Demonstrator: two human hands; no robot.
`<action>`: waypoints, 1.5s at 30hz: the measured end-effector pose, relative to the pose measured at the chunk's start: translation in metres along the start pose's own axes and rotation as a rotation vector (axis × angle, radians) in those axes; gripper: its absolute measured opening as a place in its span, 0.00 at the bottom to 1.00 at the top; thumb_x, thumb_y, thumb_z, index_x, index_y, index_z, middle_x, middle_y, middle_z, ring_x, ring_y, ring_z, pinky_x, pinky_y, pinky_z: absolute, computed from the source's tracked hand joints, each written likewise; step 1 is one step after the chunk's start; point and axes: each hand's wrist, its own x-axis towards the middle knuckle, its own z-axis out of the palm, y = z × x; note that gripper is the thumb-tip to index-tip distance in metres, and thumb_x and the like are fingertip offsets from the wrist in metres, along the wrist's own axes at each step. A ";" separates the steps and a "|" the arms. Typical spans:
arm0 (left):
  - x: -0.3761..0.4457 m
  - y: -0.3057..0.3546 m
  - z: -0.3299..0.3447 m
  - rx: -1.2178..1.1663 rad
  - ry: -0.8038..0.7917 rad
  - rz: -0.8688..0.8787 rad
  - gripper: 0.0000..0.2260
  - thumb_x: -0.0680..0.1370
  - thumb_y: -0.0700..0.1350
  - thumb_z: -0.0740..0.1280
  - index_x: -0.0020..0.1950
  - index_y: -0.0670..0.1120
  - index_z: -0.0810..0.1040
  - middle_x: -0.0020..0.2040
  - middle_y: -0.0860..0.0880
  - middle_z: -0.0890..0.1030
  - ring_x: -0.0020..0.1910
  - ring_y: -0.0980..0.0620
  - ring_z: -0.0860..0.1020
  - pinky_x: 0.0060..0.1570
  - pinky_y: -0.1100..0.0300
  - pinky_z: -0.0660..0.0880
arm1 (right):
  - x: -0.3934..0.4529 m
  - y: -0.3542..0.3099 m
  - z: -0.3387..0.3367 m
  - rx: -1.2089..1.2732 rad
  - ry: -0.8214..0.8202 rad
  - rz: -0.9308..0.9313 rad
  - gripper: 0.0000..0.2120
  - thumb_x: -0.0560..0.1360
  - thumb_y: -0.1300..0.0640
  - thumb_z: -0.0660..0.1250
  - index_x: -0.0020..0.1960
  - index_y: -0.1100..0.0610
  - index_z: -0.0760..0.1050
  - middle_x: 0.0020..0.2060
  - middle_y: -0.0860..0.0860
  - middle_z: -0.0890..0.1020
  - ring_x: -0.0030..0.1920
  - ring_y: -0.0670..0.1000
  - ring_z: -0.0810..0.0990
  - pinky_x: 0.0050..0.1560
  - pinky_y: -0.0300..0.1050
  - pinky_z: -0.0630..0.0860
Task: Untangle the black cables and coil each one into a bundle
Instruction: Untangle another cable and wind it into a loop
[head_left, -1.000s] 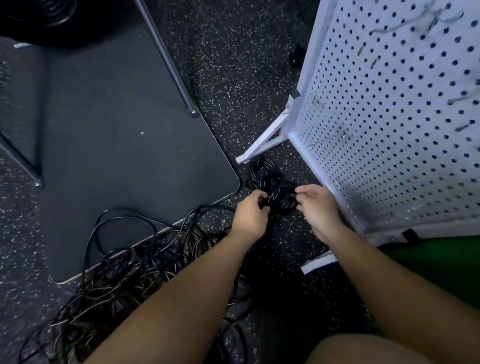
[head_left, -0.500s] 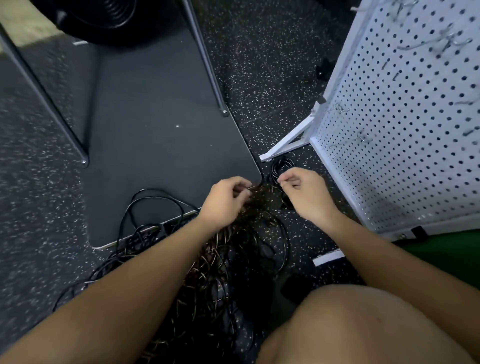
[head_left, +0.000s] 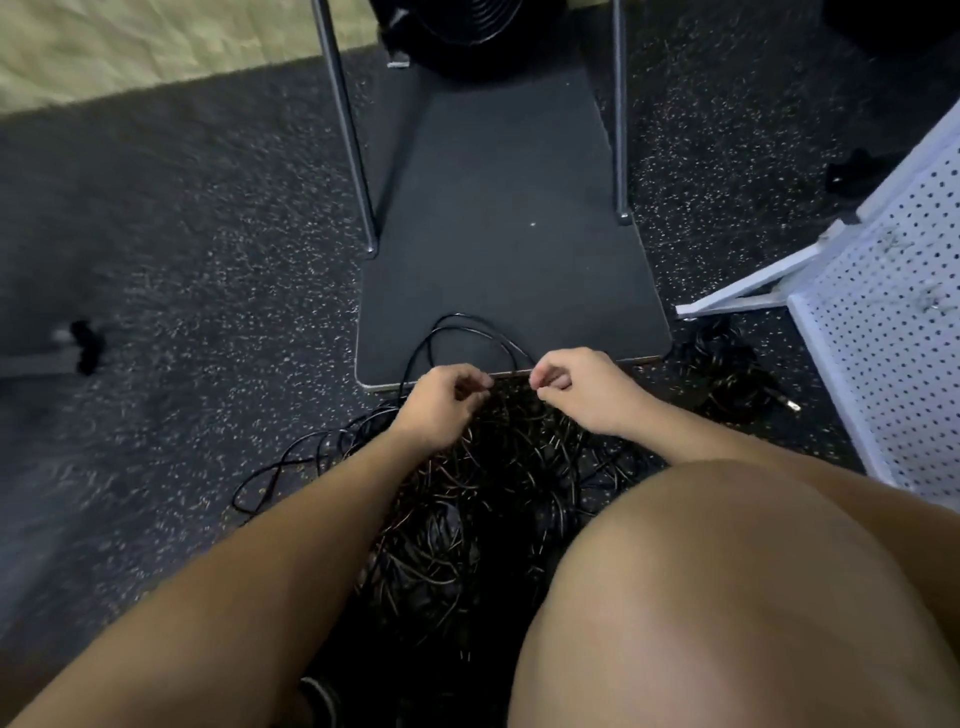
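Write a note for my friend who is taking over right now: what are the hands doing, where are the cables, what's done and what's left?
Left hand: fingers curled, looks to pinch a thin cable strand.
Right hand: the same, pinching beside it.
Cable loop: arcs from the hands onto the dark mat.
Tangled pile: on the floor under the forearms, by the knee.
Coiled bundle: lies on the floor at the right, near the white pegboard.
Done: apparently one bundle.
Left: free the held strand, coil it, then work through the pile.
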 end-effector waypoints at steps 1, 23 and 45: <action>-0.008 -0.009 -0.004 -0.001 -0.007 -0.007 0.11 0.80 0.36 0.75 0.51 0.54 0.87 0.48 0.56 0.89 0.50 0.54 0.87 0.61 0.49 0.83 | 0.004 -0.005 0.011 -0.006 -0.048 -0.013 0.06 0.78 0.60 0.76 0.50 0.49 0.86 0.43 0.43 0.88 0.42 0.39 0.85 0.50 0.37 0.80; -0.056 -0.050 -0.033 0.540 -0.045 0.083 0.10 0.80 0.51 0.71 0.61 0.55 0.85 0.56 0.51 0.86 0.59 0.43 0.77 0.61 0.47 0.76 | 0.014 -0.053 0.052 -0.294 -0.126 -0.269 0.06 0.81 0.51 0.77 0.57 0.49 0.90 0.53 0.43 0.90 0.53 0.46 0.86 0.61 0.45 0.80; -0.073 0.226 -0.220 -0.294 -0.013 0.248 0.12 0.80 0.51 0.79 0.63 0.55 0.86 0.57 0.55 0.87 0.53 0.58 0.83 0.51 0.64 0.75 | -0.029 -0.303 -0.155 0.608 0.465 -0.174 0.08 0.84 0.63 0.72 0.61 0.66 0.82 0.47 0.63 0.88 0.47 0.59 0.91 0.53 0.57 0.89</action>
